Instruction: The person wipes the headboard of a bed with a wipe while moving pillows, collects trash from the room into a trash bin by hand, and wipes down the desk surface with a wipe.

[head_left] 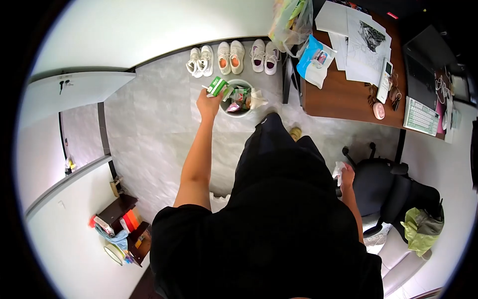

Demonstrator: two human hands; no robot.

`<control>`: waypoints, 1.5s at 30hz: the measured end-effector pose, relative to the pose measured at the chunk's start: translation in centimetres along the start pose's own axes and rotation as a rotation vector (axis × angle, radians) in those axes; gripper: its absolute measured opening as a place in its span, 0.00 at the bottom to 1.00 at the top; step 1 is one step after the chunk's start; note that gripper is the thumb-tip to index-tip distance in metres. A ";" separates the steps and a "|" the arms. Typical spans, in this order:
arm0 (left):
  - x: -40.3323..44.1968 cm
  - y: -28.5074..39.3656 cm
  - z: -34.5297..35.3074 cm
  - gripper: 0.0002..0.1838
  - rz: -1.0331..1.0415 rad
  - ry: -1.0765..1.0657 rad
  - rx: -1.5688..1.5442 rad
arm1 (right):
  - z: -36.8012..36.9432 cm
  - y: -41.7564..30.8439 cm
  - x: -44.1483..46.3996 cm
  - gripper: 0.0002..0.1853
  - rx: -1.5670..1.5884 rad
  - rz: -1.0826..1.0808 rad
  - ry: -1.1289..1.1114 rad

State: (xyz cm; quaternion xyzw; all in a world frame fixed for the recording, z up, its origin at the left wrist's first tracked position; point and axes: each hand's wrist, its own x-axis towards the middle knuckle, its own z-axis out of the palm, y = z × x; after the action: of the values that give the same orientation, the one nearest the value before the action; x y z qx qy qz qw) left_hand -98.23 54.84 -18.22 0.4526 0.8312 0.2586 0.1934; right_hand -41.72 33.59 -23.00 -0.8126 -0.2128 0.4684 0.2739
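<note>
My left hand (pixel 208 103) is closed around a small green and white drink carton (pixel 217 86), with what looks like a white straw sticking out to the left. It is held at the left edge of a pale waste bin (pixel 241 115). Inside the bin lie crumpled wrappers (pixel 241 94), and a whitish piece (pixel 258 99) hangs over its right rim. At my right side, low by the office chair, my right hand (pixel 347 178) grips a crumpled white tissue (pixel 339 169).
Three pairs of shoes (pixel 230 57) line the wall behind the bin. A brown desk (pixel 328 102) at the right bears papers, a wipes pack (pixel 315 61), a keyboard (pixel 421 116) and a laptop. A black chair (pixel 371 187) stands at right; a small shelf (pixel 118 212) is at left.
</note>
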 end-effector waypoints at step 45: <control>-20.2 41.5 26.5 0.14 1.708 -0.398 0.255 | -4.0 -8.4 4.5 0.10 0.399 -0.239 0.021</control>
State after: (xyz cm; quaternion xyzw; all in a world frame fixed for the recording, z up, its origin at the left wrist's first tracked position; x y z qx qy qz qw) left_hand -45.99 63.39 -12.34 0.9733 0.1830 0.1367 0.0235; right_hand -36.89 41.65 -18.86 -0.7160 -0.2080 0.4570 0.4850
